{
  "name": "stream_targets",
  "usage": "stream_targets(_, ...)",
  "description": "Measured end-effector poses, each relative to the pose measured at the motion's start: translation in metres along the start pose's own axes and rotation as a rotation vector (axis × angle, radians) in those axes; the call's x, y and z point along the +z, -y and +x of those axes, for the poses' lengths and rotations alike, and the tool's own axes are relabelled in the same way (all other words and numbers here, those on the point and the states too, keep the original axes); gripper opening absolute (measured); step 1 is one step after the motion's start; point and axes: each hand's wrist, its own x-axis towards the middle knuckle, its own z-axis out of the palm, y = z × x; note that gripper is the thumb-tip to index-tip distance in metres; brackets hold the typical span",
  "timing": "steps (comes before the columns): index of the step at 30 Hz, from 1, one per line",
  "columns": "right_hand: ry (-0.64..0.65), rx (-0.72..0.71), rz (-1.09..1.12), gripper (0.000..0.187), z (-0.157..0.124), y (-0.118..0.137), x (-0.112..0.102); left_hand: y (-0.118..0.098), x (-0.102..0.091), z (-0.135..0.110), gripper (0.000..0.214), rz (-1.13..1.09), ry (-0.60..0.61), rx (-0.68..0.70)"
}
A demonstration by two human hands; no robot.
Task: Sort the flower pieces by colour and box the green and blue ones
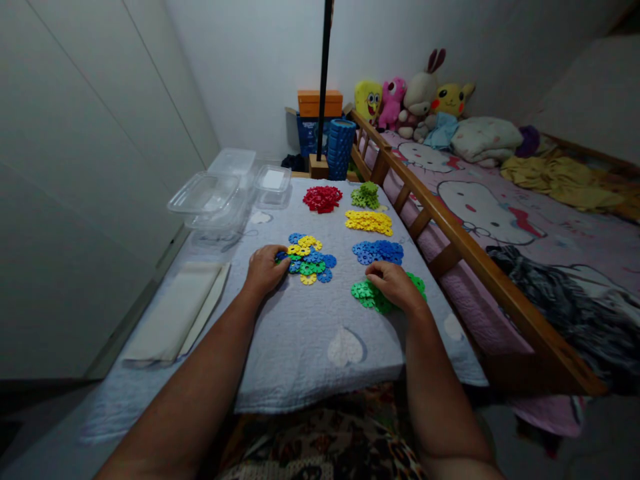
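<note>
My left hand (267, 270) rests at the left edge of a mixed pile of notched plastic snowflake discs (313, 268), coloured blue, yellow and green. Its fingers are curled in against the pile, and what lies under the fingertips is hidden. Above the pile of green discs (367, 295) hovers or rests my right hand (395, 283), its fingers drawn together. Whether a disc sits in them cannot be made out. Just beyond it lie blue discs (377, 252), then yellow discs (369, 222) and light green pieces (365, 195). Red pieces (323, 198) are heaped at the table's far middle.
Clear plastic boxes (210, 193) are stacked at the far left, with a smaller lidded box (273, 179) beside them. A folded cream cloth (173, 313) lies at the left. A wooden bed rail (450, 227) borders the table's right side. A black pole (324, 80) stands behind.
</note>
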Motion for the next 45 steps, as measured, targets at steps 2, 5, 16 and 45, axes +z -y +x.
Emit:
stream_targets(2,-0.014,-0.009,-0.017,0.013,0.004,0.005,0.0,-0.001,-0.001,0.0,0.034,0.004,0.006,0.002)
stream_targets(5,-0.021,-0.06,-0.062,0.014,0.014,0.021,0.002,-0.002,-0.002,0.0,0.035,0.013,0.011,0.003)
stream_targets(16,0.096,-0.212,-0.357,0.021,0.036,0.077,0.073,-0.001,0.0,0.0,0.033,0.013,-0.003,0.008)
stream_targets(45,0.046,-0.374,-0.386,0.018,0.023,0.079,0.101,-0.004,-0.004,-0.001,0.032,-0.014,0.006,0.014)
